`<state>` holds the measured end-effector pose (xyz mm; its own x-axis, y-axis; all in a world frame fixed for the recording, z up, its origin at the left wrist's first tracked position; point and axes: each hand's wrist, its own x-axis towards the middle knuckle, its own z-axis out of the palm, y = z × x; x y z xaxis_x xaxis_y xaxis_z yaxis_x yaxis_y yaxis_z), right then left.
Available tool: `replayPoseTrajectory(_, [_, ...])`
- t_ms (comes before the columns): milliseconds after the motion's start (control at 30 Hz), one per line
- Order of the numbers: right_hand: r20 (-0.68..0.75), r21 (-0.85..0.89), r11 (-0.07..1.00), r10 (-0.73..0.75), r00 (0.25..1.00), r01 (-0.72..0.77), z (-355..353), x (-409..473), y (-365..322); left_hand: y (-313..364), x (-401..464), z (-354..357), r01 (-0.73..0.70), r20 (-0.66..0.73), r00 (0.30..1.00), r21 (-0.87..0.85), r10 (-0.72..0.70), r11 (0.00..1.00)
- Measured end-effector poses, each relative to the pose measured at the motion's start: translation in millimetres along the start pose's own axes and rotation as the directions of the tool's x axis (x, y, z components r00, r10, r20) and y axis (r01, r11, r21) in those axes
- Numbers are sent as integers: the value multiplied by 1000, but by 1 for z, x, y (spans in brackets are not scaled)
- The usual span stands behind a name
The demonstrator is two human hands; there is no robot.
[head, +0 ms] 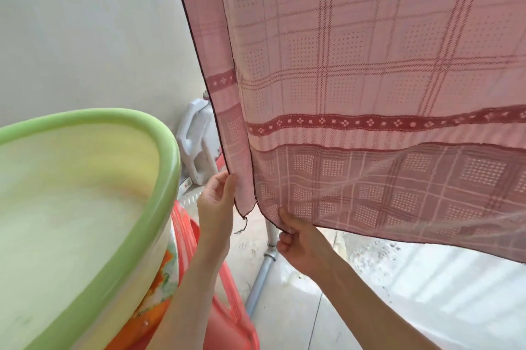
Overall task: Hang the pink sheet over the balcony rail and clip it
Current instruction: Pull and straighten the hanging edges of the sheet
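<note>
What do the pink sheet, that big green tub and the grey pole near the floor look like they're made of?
The pink sheet: thin woven cloth, probably cotton; light shines through it and the check pattern looks woven in. The green tub: smooth plastic, to judge by its thick rounded rim and soft sheen. The grey pole: likely metal pipe, dull grey with a collar joint.

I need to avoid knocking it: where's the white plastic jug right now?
In the head view the white jug stands on the floor against the wall, left of the pink sheet, above the left hand and right of the green basin.
</note>
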<state>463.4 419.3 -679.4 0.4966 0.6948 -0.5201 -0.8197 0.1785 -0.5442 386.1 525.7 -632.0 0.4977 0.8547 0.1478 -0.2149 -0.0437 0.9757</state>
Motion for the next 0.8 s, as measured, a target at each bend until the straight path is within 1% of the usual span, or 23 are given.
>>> replayPoseTrajectory(100, [36,-31,999,11,999,-10,2,2,6,-3,-10,-1,21,82,996,-31,-19,999])
replayPoseTrajectory(233, [56,-57,998,21,998,-18,2,9,14,-3,-16,1,19,134,991,-13,-17,1000])
replayPoseTrajectory(333, [53,-45,999,30,998,-27,3,13,15,-3,-16,1,4,138,990,64,-12,998])
replayPoseTrajectory(433, [55,-36,999,43,998,-41,7,14,17,-7,-11,-1,-52,102,994,148,37,988])
replayPoseTrajectory(533, [61,-44,998,50,997,-48,9,8,15,-11,-9,-4,-62,46,997,114,57,991])
replayPoseTrajectory(600, [80,-10,999,39,996,-39,6,2,7,-15,-7,-5,-63,16,998,98,61,993])
replayPoseTrajectory(667, [105,82,997,-18,994,9,-2,-2,-7,-18,-2,-2,-49,-21,999,73,50,996])
replayPoseTrajectory(733, [157,174,982,-107,982,79,-15,-6,-25,-19,7,3,-40,-65,997,53,44,998])
replayPoseTrajectory(800, [181,215,967,-176,968,136,-28,-10,-39,-22,16,8,-41,-93,995,45,45,998])
